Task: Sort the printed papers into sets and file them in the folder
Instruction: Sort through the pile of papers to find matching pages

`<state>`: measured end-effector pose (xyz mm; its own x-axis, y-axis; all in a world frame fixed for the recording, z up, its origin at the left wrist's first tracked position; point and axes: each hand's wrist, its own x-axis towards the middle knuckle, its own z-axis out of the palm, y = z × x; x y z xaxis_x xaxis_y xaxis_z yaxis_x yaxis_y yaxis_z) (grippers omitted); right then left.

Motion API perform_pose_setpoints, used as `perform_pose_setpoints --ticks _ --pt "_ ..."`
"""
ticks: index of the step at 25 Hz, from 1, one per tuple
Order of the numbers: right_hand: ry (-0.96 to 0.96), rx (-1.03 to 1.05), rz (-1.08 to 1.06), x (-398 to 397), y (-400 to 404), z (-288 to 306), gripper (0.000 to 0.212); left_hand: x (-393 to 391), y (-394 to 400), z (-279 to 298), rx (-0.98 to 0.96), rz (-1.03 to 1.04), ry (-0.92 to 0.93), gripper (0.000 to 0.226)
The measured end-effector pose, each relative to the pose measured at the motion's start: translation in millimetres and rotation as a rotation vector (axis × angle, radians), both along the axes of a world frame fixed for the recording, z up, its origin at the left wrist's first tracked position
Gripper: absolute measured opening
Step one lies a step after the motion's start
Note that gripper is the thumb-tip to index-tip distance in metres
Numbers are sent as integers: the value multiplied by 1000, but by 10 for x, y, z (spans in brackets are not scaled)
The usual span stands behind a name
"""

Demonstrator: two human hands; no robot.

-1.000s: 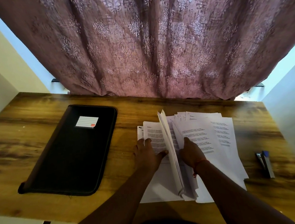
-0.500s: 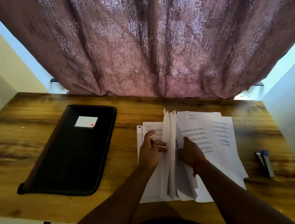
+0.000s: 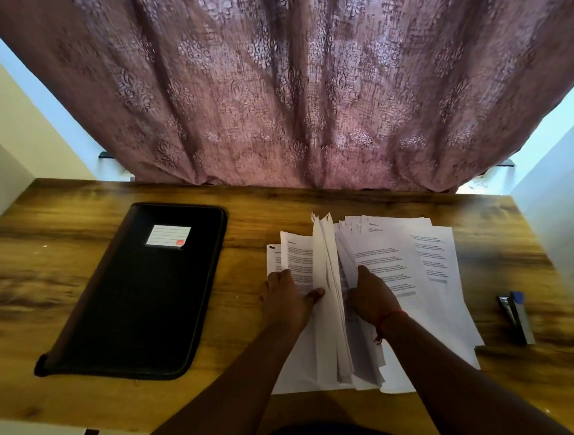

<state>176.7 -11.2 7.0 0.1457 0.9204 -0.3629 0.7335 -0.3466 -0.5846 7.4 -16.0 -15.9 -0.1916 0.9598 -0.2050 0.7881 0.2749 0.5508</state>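
1. Head view: I look down at a wooden surface [image 3: 57, 242] with a mauve patterned curtain [image 3: 302, 78] hanging behind its far edge.
2. The printed papers [image 3: 395, 263] lie spread in overlapping sheets at the centre-right of the surface, just in front of me.
3. A bundle of sheets [image 3: 328, 282] stands up on edge in the middle of the spread, between my two hands.
4. My left hand [image 3: 287, 303] lies on the sheets left of the standing bundle, fingers straight and pressing the paper flat, with the thumb touching the bundle's left face.
5. My right hand [image 3: 371, 296] is against the right side of the standing bundle, on top of the flat sheets. Its fingers are tucked in among the pages, so I cannot tell whether they grip anything. A red thread [image 3: 388, 317] circles that wrist.
6. The black folder [image 3: 141, 297] lies closed on the left of the surface, well apart from the papers, with a white label [image 3: 168, 236] near its far end.
7. A stapler [image 3: 516, 316] sits on the right of the surface, near the papers' edge.
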Motion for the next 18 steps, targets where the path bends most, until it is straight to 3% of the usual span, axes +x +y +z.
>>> perform_pose_setpoints --ticks 3,7,18 --pt "-17 6 13 -8 11 2 41 -10 -6 -8 93 -68 -29 54" --pt "-9 7 14 -9 -5 -9 42 -49 -14 37 175 -45 -200 60" --pt "-5 -3 2 -11 3 0 36 -92 -4 130 94 -124 15 37"
